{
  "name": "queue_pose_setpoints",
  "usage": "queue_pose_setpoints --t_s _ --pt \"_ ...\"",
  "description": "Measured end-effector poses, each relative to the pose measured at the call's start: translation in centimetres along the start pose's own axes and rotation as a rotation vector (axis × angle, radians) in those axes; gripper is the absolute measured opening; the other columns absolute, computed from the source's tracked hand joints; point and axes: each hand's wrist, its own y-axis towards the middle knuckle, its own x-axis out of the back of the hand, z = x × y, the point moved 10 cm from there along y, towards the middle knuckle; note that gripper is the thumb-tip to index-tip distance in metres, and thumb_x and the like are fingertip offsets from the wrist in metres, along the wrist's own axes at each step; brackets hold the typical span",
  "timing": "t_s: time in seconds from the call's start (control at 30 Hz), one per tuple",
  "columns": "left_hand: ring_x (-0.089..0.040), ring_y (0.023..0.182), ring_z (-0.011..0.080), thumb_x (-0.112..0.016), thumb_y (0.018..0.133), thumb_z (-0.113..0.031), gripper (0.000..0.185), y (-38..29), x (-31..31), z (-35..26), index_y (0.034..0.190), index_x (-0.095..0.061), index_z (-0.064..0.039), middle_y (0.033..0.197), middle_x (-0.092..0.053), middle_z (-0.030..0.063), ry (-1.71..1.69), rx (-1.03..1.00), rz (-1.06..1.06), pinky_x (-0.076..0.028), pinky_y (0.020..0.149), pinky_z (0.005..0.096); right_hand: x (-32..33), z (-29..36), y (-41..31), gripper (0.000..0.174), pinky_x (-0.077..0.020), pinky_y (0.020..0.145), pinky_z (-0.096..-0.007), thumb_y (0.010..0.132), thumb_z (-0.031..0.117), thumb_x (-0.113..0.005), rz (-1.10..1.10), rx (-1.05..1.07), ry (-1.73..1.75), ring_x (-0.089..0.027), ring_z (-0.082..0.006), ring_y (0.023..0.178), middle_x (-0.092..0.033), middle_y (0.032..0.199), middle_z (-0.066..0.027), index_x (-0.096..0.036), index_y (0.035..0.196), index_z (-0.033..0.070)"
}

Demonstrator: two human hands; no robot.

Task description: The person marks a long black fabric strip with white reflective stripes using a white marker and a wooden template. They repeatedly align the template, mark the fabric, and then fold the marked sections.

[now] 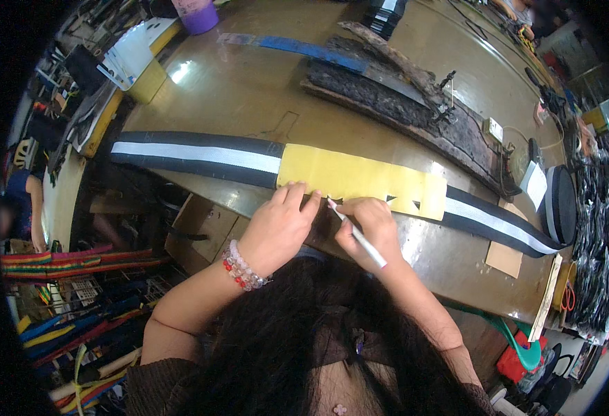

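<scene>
A black webbing strap with a white centre stripe (pixel 200 153) stretches across the table near its front edge. Over its middle lies a flat yellow template (pixel 356 169) with small triangular notches along its near side. My left hand (pixel 281 226) rests its fingertips on the template's near left edge, holding nothing. Between the fingers of my right hand (pixel 369 226) is a slim white marking pen (pixel 361 239). Its tip is at the template's near edge, just right of my left fingers. To the right the strap runs up to a standing roll of the same webbing (pixel 561 205).
A dark worn board with metal fittings (pixel 403 114) lies behind the strap, a blue strip (pixel 304 52) across it. A yellow bin (pixel 148 83) and a purple container (pixel 198 15) stand far left. Cardboard (pixel 504 260) lies under the strap at right. Other people are partly visible.
</scene>
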Motion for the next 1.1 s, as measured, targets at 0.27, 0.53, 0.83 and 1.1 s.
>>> queue_pose_setpoints --t_s 0.27,0.53,0.83,1.1 --pt "-0.053 0.099 0.0288 -0.060 0.073 -0.006 0.038 1.4 0.8 -1.4 0.108 -0.056 0.007 0.108 -0.053 0.0165 -0.043 -0.202 -0.142 -0.046 0.089 0.0363 1.4 -0.9 -0.4 0.017 -0.0495 0.065 -0.0332 0.071 0.004 -0.057 -0.019 -0.020 -0.012 -0.062 -0.0283 0.068 -0.063 0.077 -0.0138 -0.062 0.086 0.000" --pt "-0.054 0.077 0.0281 -0.053 0.079 -0.007 0.057 4.3 -1.1 -3.5 0.134 -0.045 -0.019 0.090 -0.050 0.0135 0.094 -0.166 0.004 -0.052 0.068 0.0350 6.7 -11.1 -3.3 0.027 -0.0473 0.057 -0.0259 0.090 0.021 -0.060 -0.211 -0.666 0.337 -0.062 -0.0123 0.061 -0.066 0.066 -0.0083 -0.063 0.074 0.000" --pt "-0.056 0.065 0.0235 -0.049 0.084 -0.012 0.055 5.8 -2.7 -5.5 0.135 -0.045 -0.030 0.083 -0.051 0.0112 0.358 -0.176 0.162 -0.050 0.060 0.0301 6.9 -10.4 -2.5 0.030 -0.0447 0.049 -0.0300 0.090 0.020 -0.059 -0.168 -0.521 0.045 -0.059 -0.0157 0.050 -0.063 0.061 -0.0124 -0.059 0.069 -0.002" --pt "-0.058 0.080 0.0278 -0.051 0.080 -0.009 0.036 7.1 -2.9 -7.9 0.115 -0.058 -0.002 0.096 -0.054 0.0148 0.209 -0.293 0.123 -0.052 0.067 0.0319 9.7 -11.1 -4.2 0.026 -0.0428 0.049 -0.0320 0.089 0.015 -0.056 -0.221 -0.490 -0.183 -0.057 -0.0156 0.052 -0.060 0.060 -0.0127 -0.057 0.068 0.000"
